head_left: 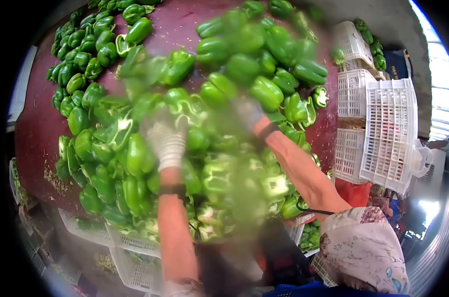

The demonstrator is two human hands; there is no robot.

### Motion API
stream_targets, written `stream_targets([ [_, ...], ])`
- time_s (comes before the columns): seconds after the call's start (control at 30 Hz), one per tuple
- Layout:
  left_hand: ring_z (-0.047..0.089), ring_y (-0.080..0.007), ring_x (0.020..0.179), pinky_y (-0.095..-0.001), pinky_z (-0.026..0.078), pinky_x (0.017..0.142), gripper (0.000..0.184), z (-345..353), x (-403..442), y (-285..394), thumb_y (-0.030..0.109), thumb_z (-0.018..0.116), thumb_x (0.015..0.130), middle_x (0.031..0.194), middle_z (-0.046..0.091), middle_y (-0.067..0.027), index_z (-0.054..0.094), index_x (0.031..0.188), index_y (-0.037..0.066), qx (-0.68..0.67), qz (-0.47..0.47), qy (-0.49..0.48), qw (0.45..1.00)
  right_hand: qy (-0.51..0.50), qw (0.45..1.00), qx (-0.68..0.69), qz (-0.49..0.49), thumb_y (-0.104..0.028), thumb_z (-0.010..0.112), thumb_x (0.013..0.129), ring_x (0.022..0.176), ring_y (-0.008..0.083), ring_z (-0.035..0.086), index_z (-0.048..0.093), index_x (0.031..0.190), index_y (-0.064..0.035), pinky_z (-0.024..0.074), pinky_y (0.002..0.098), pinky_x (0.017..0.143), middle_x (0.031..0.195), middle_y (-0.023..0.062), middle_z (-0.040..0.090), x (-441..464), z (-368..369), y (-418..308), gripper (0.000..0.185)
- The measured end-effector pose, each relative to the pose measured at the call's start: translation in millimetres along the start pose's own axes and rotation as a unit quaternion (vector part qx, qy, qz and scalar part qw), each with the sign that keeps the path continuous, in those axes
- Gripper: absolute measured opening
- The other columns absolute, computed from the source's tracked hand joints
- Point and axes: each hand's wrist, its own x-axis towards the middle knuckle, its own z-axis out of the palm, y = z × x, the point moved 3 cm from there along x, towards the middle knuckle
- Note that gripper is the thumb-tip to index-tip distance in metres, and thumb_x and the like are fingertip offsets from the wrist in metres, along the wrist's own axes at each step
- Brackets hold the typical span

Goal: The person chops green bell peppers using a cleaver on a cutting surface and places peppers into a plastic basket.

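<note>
A large heap of green bell peppers (136,153) covers the near part of a dark red table. My left hand (166,136), in a pale ribbed glove, reaches into the heap beside some cut peppers (119,129). Its thumb stands apart from the blurred fingers, and no held pepper shows. Also gloved, my right hand (249,114) is close to a whole bell pepper (267,93) on the right side of the heap. Blur hides the right fingers, so whether they grip anything cannot be told. Several halved peppers (217,180) lie nearer my body with pale insides showing.
Whole peppers form another group (81,54) along the table's (172,17) far left. White plastic crates (390,133) are stacked beyond the right edge. More crates (133,267) stand below the near edge. A smear blurs the middle of the view.
</note>
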Motion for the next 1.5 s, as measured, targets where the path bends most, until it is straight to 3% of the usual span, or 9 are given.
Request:
stream_targets([
  [0.37, 0.043, -0.0372, 0.126, -0.0460, 0.029, 0.108, 0.047, -31, -24, 12, 0.050, 0.065, 0.078, 0.122, 0.061, -0.0164, 0.066, 0.115, 0.020, 0.025, 0.040, -0.046, 0.998, -0.134, 0.976, 0.148, 0.082, -0.014, 0.055, 0.082, 0.067, 0.0300, 0.069, 0.068, 0.088, -0.0051, 0.0530, 0.0465, 0.060, 0.070, 0.0126, 0.068, -40, -46, -48, 0.017],
  [0.5, 0.062, -0.0311, 0.101, -0.0431, 0.038, 0.100, 0.051, -21, -21, 14, 0.054, 0.055, 0.084, 0.111, 0.067, -0.0137, 0.066, 0.115, 0.015, 0.052, 0.078, -0.159, 0.983, 0.004, 0.979, 0.197, 0.047, -0.017, 0.053, 0.086, 0.077, 0.0291, 0.069, 0.070, 0.089, -0.0097, 0.0539, 0.0440, 0.070, 0.084, 0.0115, 0.071, -52, -18, -32, 0.019],
  [0.7, 0.027, -0.0388, 0.137, -0.0433, 0.029, 0.110, 0.061, 0, -33, 34, 0.059, 0.061, 0.078, 0.129, 0.058, -0.0118, 0.064, 0.118, 0.014, -0.017, 0.119, -0.180, 0.976, -0.180, 0.957, 0.222, 0.059, -0.016, 0.057, 0.082, 0.080, 0.0325, 0.068, 0.071, 0.088, -0.0071, 0.0535, 0.0421, 0.071, 0.086, 0.0157, 0.070, -93, -78, -10, 0.017],
  [0.9, 0.057, -0.0351, 0.111, -0.0399, 0.044, 0.095, 0.062, -16, -70, 35, 0.048, 0.069, 0.074, 0.119, 0.061, -0.0201, 0.061, 0.119, 0.006, -0.092, 0.014, -0.203, 0.975, 0.141, 0.960, 0.239, 0.045, -0.014, 0.052, 0.084, 0.060, 0.0298, 0.062, 0.062, 0.084, -0.0062, 0.0489, 0.0418, 0.054, 0.064, 0.0106, 0.063, -144, -55, -24, 0.013],
  [0.97, 0.060, -0.0337, 0.107, -0.0387, 0.045, 0.094, 0.060, -36, -68, 64, 0.039, 0.074, 0.072, 0.117, 0.062, -0.0200, 0.060, 0.118, 0.003, -0.114, 0.011, -0.172, 0.979, 0.042, 0.975, 0.187, 0.108, -0.013, 0.052, 0.087, 0.058, 0.0276, 0.062, 0.061, 0.088, -0.0057, 0.0481, 0.0420, 0.050, 0.061, 0.0094, 0.061, -143, -90, -10, 0.012],
  [1.0, 0.060, -0.0343, 0.105, -0.0396, 0.045, 0.094, 0.059, -36, -72, 59, 0.038, 0.075, 0.071, 0.114, 0.063, -0.0202, 0.061, 0.117, 0.004, -0.109, 0.019, -0.161, 0.981, -0.139, 0.950, 0.226, 0.163, -0.012, 0.052, 0.087, 0.056, 0.0270, 0.061, 0.060, 0.090, -0.0038, 0.0469, 0.0425, 0.048, 0.063, 0.0090, 0.061, -140, -111, -11, 0.012],
  [1.17, 0.059, -0.0385, 0.101, -0.0433, 0.046, 0.090, 0.048, -42, -85, 76, 0.038, 0.067, 0.077, 0.112, 0.063, -0.0193, 0.062, 0.111, 0.005, -0.011, 0.012, -0.160, 0.987, -0.036, 0.995, 0.075, 0.049, -0.011, 0.055, 0.085, 0.071, 0.0232, 0.063, 0.061, 0.095, -0.0020, 0.0496, 0.0387, 0.058, 0.079, 0.0111, 0.063, -193, -125, -14, 0.015],
  [1.37, 0.055, -0.0375, 0.111, -0.0430, 0.043, 0.097, 0.037, -35, -60, 152, 0.028, 0.066, 0.078, 0.124, 0.057, -0.0182, 0.065, 0.108, 0.006, 0.224, 0.167, 0.003, 0.960, 0.084, 0.941, 0.294, 0.144, -0.011, 0.058, 0.080, 0.078, 0.0202, 0.062, 0.063, 0.097, -0.0067, 0.0502, 0.0364, 0.065, 0.084, 0.0074, 0.061, -276, -141, 47, 0.018],
  [1.5, 0.057, -0.0341, 0.113, -0.0398, 0.045, 0.097, 0.039, 37, -40, 242, 0.025, 0.065, 0.082, 0.125, 0.058, -0.0160, 0.061, 0.116, 0.007, -0.108, 0.270, -0.088, 0.953, 0.119, 0.948, 0.128, 0.265, -0.015, 0.061, 0.087, 0.056, 0.0279, 0.059, 0.064, 0.096, -0.0085, 0.0475, 0.0383, 0.049, 0.069, 0.0103, 0.061, -314, -133, 115, 0.011],
])
